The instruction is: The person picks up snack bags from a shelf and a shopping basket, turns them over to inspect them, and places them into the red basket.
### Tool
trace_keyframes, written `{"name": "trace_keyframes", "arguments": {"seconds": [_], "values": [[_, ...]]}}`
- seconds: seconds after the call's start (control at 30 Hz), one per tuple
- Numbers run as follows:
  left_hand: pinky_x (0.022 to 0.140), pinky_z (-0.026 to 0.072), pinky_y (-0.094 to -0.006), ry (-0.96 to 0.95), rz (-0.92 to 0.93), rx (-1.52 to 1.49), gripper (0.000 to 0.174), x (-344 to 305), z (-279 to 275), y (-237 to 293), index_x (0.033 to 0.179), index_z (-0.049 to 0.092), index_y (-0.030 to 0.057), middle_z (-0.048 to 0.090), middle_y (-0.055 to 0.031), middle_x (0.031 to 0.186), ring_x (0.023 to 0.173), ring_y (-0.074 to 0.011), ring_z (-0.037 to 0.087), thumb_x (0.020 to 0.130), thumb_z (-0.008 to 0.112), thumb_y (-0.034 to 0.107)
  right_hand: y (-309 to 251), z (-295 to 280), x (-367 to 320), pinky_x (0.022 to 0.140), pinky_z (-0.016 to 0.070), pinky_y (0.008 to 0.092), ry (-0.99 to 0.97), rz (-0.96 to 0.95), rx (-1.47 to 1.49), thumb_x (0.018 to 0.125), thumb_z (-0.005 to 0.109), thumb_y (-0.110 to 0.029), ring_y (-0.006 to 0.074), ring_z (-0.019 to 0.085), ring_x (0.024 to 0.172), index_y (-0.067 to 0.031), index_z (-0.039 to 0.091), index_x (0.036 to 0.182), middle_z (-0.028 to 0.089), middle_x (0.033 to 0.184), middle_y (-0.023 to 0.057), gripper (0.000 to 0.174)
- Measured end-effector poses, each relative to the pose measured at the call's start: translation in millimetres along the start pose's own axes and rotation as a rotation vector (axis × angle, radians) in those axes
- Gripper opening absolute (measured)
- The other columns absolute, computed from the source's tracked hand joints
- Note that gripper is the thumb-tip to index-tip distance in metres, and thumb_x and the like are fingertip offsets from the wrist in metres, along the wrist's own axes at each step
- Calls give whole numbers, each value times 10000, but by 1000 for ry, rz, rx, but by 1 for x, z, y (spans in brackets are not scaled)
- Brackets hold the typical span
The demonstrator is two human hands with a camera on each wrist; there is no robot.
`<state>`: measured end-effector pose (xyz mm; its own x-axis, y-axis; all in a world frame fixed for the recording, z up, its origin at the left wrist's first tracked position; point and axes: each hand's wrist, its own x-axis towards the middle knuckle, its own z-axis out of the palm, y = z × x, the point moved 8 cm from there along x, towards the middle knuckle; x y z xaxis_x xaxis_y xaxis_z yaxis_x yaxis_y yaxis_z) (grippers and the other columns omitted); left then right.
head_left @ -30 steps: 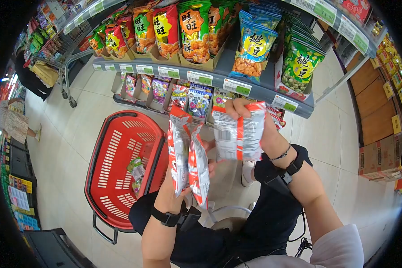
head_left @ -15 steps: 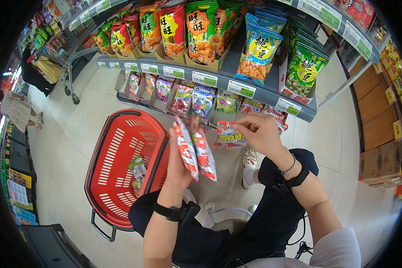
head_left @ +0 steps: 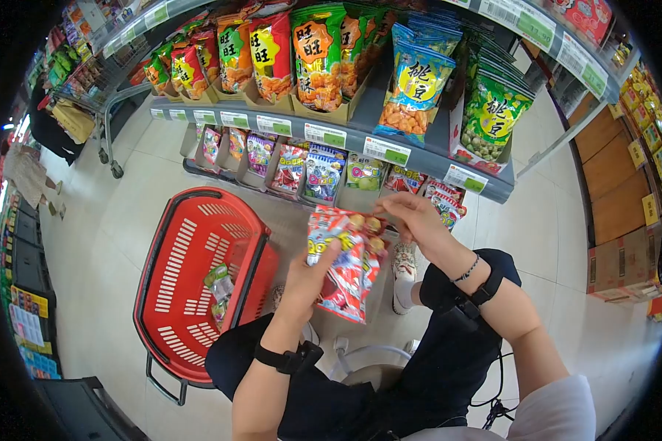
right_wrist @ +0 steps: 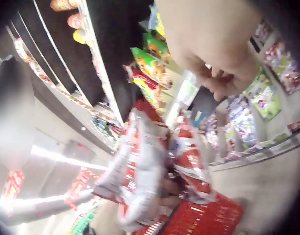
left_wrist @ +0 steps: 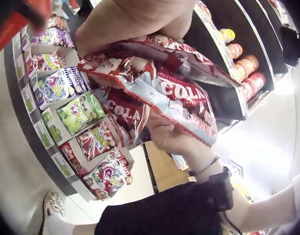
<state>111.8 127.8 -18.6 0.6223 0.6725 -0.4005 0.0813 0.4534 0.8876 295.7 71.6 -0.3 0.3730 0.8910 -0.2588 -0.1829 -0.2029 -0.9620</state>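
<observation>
The left hand (head_left: pixel 305 283) holds several red-and-white candy packets (head_left: pixel 346 272) in a loose fan, its thumb across their front. "COLA" is printed on the packets (left_wrist: pixel 179 98) in the left wrist view. Just beyond their upper right edge is the right hand (head_left: pixel 419 224), its fingers loosely bent. The right wrist view shows the right hand (right_wrist: pixel 218 63) with nothing between its fingers and a gap to the packets (right_wrist: pixel 140 166). The red basket (head_left: pixel 148 275) stands on the floor to the left, with some green and clear packets (head_left: pixel 219 290) inside.
A shelf edge (head_left: pixel 272 125) with price labels runs across the front. Large snack bags (head_left: pixel 317 59) stand on it, small candy packets (head_left: pixel 324 173) in boxes below. A trolley (head_left: pixel 110 110) stands at upper left, cartons (head_left: pixel 618 264) at right.
The packet the right hand pinched has joined those in the left hand. The left hand has turned the packets so their printed fronts show. The right hand's fingers have loosened.
</observation>
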Motion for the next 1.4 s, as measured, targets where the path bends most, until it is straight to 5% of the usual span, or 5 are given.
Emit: {"name": "trace_keyframes", "arguments": {"seconds": [0.3, 0.7, 0.87, 1.13, 1.4], "values": [[949, 434, -416, -187, -209, -606, 612, 11, 20, -13, 1351, 343, 114, 496, -85, 1272, 1120, -230, 528, 904, 395, 529, 65, -105, 130, 923, 391, 473, 369, 66, -1283, 806, 538, -297, 378, 466, 1143, -83, 482, 1212, 527, 1188, 208, 463], [728, 538, -315, -64, -353, -607, 632, 11, 22, -32, 1090, 516, -20, 640, -101, 931, 819, -163, 649, 807, 586, 541, 103, -134, 148, 870, 413, 488, 632, -143, -1769, 828, 534, -340, 352, 544, 1043, -135, 531, 1198, 560, 1177, 156, 423], [882, 490, -420, -84, -238, -691, 626, 12, 9, -8, 1304, 381, 52, 546, -121, 1195, 1048, -234, 580, 898, 413, 527, 54, -117, 86, 823, 440, 418, 602, 39, -1233, 807, 573, -327, 344, 561, 987, -83, 621, 1044, 566, 1106, 218, 344], [840, 494, -331, -104, 27, -652, 550, -17, -24, 45, 1257, 448, 66, 575, -98, 1141, 980, -191, 595, 904, 451, 488, -61, -16, -32, 831, 398, 316, 105, -754, -1108, 829, 534, -87, 266, 523, 930, 20, 544, 843, 542, 918, 111, 109], [748, 508, -294, -251, 31, -703, 463, -33, -6, 54, 1279, 427, 74, 562, -54, 1072, 875, -132, 578, 950, 401, 398, -35, 17, 13, 893, 401, 368, -721, -542, 843, 799, 609, -148, 242, 445, 1070, -152, 493, 708, 483, 877, 25, 147]]}}
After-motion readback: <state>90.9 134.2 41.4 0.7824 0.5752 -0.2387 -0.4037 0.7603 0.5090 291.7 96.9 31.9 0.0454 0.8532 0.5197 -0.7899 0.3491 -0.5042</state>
